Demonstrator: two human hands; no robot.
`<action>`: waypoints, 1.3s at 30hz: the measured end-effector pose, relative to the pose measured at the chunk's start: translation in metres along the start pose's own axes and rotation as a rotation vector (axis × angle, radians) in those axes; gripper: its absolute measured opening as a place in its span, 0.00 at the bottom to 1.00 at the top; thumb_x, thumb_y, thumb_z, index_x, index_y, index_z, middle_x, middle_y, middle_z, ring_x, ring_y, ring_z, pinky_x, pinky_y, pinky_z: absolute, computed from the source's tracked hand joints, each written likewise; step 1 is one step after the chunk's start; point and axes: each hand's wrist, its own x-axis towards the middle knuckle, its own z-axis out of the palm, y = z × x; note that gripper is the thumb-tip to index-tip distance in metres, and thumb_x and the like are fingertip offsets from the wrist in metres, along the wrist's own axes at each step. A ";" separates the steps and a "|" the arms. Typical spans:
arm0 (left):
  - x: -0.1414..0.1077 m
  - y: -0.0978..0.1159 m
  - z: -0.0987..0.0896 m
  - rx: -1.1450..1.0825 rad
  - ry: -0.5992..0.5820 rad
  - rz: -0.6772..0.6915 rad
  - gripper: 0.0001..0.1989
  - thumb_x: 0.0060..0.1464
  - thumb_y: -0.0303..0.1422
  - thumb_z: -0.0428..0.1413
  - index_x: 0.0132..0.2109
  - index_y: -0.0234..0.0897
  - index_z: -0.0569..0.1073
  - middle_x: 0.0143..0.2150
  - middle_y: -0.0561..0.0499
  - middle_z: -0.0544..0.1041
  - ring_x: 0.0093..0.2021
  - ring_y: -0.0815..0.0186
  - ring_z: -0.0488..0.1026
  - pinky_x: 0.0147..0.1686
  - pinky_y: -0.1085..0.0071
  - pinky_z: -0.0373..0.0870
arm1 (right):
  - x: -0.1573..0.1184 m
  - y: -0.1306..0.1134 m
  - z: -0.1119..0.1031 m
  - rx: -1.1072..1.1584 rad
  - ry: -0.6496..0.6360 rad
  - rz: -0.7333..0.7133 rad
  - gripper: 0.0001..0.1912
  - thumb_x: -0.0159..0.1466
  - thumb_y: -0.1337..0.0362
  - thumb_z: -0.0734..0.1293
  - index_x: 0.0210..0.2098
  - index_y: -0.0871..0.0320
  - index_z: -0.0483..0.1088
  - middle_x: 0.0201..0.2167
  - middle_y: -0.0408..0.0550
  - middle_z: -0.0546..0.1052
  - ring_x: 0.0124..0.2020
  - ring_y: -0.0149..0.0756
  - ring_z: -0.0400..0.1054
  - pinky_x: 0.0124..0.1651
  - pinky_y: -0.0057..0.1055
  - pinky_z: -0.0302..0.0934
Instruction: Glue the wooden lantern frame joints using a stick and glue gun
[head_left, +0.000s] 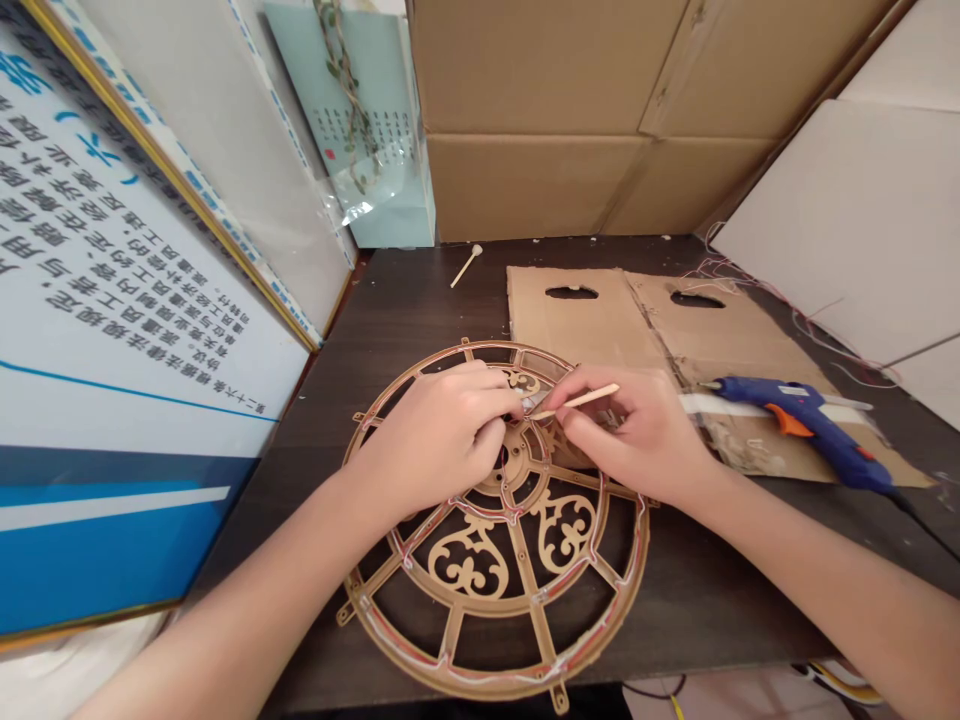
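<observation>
A round, gold-brown openwork frame [529,560] with scroll ornaments lies on the dark table, and red and white wires run along its ribs and rim. Between thumb and fingers, my right hand [637,430] pinches a thin pale wooden stick [592,397], its tip pointing at the inner ring. Over the left part of the frame, my left hand [442,430] is closed, with its thumb and forefinger together close to the stick's tip. Whatever sits between those left fingertips is hidden.
A blue glue gun [810,415] with an orange trigger rests on flattened cardboard [577,320] at the right. Loose thin wires [802,325] trail behind it. Another small stick [466,266] with a whitish blob lies farther back. Boards stand left; cardboard [540,185] closes the back.
</observation>
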 end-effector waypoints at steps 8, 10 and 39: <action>0.000 -0.001 0.000 0.015 -0.017 -0.016 0.15 0.59 0.19 0.49 0.41 0.36 0.79 0.38 0.52 0.77 0.42 0.62 0.72 0.43 0.63 0.67 | 0.001 -0.003 -0.002 -0.012 0.007 0.034 0.07 0.60 0.69 0.65 0.32 0.58 0.78 0.27 0.43 0.79 0.24 0.30 0.69 0.27 0.26 0.61; -0.001 0.000 0.000 0.018 -0.021 -0.016 0.15 0.60 0.19 0.48 0.40 0.37 0.79 0.38 0.53 0.76 0.41 0.62 0.71 0.43 0.63 0.66 | 0.002 -0.004 -0.002 -0.009 0.014 0.028 0.07 0.60 0.69 0.66 0.32 0.59 0.78 0.26 0.42 0.78 0.23 0.28 0.67 0.26 0.24 0.60; -0.001 0.001 -0.001 -0.021 -0.035 -0.041 0.15 0.59 0.19 0.48 0.39 0.36 0.78 0.38 0.50 0.75 0.41 0.61 0.71 0.42 0.63 0.67 | 0.001 0.001 0.004 -0.045 -0.029 0.004 0.08 0.61 0.69 0.65 0.34 0.56 0.77 0.31 0.43 0.81 0.31 0.34 0.74 0.30 0.28 0.63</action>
